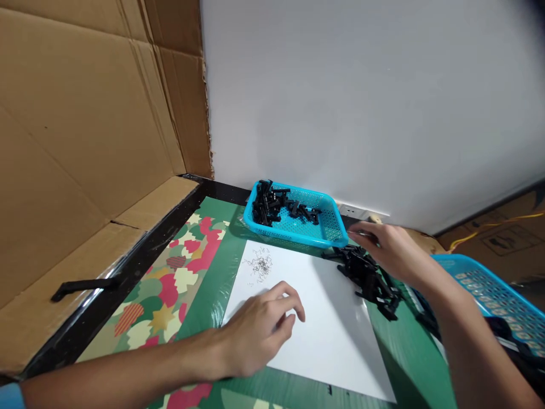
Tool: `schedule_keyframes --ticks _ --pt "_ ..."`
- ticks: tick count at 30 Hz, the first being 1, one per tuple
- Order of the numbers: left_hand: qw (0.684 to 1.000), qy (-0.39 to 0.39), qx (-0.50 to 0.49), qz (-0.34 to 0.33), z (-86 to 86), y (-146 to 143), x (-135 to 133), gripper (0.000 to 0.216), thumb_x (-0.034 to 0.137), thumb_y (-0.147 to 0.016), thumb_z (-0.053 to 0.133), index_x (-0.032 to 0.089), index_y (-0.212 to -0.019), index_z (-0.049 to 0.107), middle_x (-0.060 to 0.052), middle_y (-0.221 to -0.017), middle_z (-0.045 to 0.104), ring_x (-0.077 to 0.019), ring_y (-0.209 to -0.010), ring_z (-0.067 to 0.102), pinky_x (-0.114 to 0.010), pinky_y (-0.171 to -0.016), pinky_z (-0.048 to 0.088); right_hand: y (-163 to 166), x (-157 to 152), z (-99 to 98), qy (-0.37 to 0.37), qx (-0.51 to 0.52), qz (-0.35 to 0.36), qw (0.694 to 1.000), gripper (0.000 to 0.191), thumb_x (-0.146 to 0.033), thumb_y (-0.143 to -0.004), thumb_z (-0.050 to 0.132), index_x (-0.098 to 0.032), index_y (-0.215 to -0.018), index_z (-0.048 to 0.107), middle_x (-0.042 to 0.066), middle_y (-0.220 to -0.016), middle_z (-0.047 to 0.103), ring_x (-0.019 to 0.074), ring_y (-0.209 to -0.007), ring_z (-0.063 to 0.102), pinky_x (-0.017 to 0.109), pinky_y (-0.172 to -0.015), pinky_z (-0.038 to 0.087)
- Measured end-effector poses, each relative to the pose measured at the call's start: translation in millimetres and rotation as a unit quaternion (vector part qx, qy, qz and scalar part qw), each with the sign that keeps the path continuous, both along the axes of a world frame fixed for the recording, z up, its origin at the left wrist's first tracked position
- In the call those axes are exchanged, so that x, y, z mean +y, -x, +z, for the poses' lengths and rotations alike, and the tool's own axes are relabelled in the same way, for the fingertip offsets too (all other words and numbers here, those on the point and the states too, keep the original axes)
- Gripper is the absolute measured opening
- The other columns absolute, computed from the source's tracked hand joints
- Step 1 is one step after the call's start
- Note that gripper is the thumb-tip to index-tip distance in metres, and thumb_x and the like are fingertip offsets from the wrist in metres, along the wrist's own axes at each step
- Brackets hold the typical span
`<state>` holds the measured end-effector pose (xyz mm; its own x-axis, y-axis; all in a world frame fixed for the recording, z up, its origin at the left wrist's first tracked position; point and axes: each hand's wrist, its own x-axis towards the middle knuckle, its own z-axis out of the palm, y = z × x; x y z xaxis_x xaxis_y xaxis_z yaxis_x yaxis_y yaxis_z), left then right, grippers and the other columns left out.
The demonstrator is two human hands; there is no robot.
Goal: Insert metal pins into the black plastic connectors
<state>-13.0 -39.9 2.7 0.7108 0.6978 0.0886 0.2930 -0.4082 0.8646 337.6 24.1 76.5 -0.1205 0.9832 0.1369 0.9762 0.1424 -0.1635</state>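
My left hand [264, 324] rests on a white sheet of paper [323, 335] with its fingers curled and the fingertips pinched together; what they hold, if anything, is too small to make out. A small heap of tiny metal springs [261, 265] lies on the sheet just beyond it. My right hand [389, 247] hovers over a pile of black plastic parts [368, 278] at the sheet's right edge, fingers bent and blurred by motion. A turquoise basket [330, 230] behind the sheet holds more black parts [276, 207].
The green mat [213, 284] has a leaf-patterned strip [170, 284] on its left. Cardboard walls [85, 130] stand to the left, with a black part [83, 286] lying on the flap. A second turquoise basket [494, 289] sits at the right, and a white wall [361, 102] stands behind.
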Motion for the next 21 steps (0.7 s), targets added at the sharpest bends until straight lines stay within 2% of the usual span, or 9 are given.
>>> schedule_keyframes --ticks 3,6,8,10,13,17,19,21 --pt "1.000 0.002 -0.011 -0.003 0.8 -1 1 0.026 0.011 -0.102 0.051 0.024 -0.107 0.073 -0.002 -0.119 0.070 -0.0125 -0.078 0.061 -0.028 -0.078 0.049 32 51 -3.0 0.008 -0.046 -0.001 0.999 0.044 -0.049 -0.112 0.047 -0.022 -0.119 0.081 0.007 -0.077 0.076 0.0237 -0.072 0.070 0.033 -0.069 0.045" --pt "1.000 0.010 -0.018 0.000 0.9 -1 1 0.026 0.010 -0.101 0.051 0.023 -0.104 0.074 -0.002 -0.117 0.070 -0.0114 -0.074 0.059 -0.027 -0.074 0.047 55 93 -21.0 0.022 -0.066 -0.018 0.997 0.038 -0.047 -0.107 0.059 -0.018 -0.108 0.083 0.013 -0.086 0.079 0.0279 -0.084 0.074 0.034 -0.072 0.048" --pt "1.000 0.012 -0.019 0.002 0.9 -1 1 0.027 0.010 -0.100 0.051 0.022 -0.104 0.075 -0.003 -0.116 0.070 -0.0114 -0.073 0.058 -0.027 -0.073 0.047 65 111 -34.0 0.032 -0.081 -0.038 0.995 0.037 -0.048 -0.105 0.066 -0.014 -0.105 0.081 0.016 -0.094 0.079 0.0290 -0.091 0.075 0.036 -0.078 0.052" --pt "1.000 0.013 -0.020 0.000 1.3 -1 1 0.027 0.010 -0.100 0.051 0.022 -0.104 0.075 -0.004 -0.115 0.070 -0.0123 -0.075 0.059 -0.028 -0.074 0.047 71 120 -42.5 0.038 -0.092 -0.059 0.993 0.036 -0.048 -0.104 0.070 -0.014 -0.113 0.076 0.013 -0.107 0.077 0.0258 -0.096 0.074 0.040 -0.086 0.058" --pt "1.000 0.015 -0.021 0.000 3.0 -1 1 0.026 0.012 -0.101 0.051 0.020 -0.103 0.075 -0.006 -0.113 0.070 -0.0133 -0.074 0.057 -0.029 -0.074 0.046 74 118 -42.2 0.027 -0.090 -0.080 0.992 0.034 -0.045 -0.104 0.072 -0.013 -0.117 0.074 0.012 -0.113 0.076 0.0246 -0.097 0.073 0.043 -0.087 0.060" --pt "0.998 0.028 -0.045 0.014 2.3 -2 1 0.023 0.019 -0.105 0.051 0.019 -0.106 0.074 -0.006 -0.109 0.069 -0.0131 -0.073 0.052 -0.030 -0.072 0.043 70 88 -20.5 -0.025 -0.065 -0.091 0.993 0.037 -0.042 -0.105 0.064 -0.010 -0.098 0.080 0.021 -0.089 0.076 0.0326 -0.084 0.072 0.040 -0.072 0.047" --pt "0.993 0.080 -0.077 0.030 -1.6 -3 2 0.022 0.026 -0.110 0.050 0.020 -0.114 0.071 -0.005 -0.108 0.068 -0.0122 -0.071 0.051 -0.029 -0.069 0.043 65 62 -6.5 -0.043 -0.044 -0.079 0.995 0.039 -0.044 -0.107 0.060 -0.013 -0.099 0.082 0.017 -0.082 0.075 0.0282 -0.075 0.068 0.038 -0.066 0.042" --pt "0.978 0.157 -0.124 0.054 -7.1 -4 3 0.026 0.038 -0.114 0.048 0.022 -0.126 0.064 -0.004 -0.110 0.066 -0.0100 -0.066 0.050 -0.027 -0.063 0.042 62 33 4.5 -0.040 0.001 -0.029 0.999 0.039 -0.051 -0.106 0.061 -0.020 -0.104 0.084 0.008 -0.074 0.072 0.0210 -0.064 0.061 0.035 -0.062 0.039"
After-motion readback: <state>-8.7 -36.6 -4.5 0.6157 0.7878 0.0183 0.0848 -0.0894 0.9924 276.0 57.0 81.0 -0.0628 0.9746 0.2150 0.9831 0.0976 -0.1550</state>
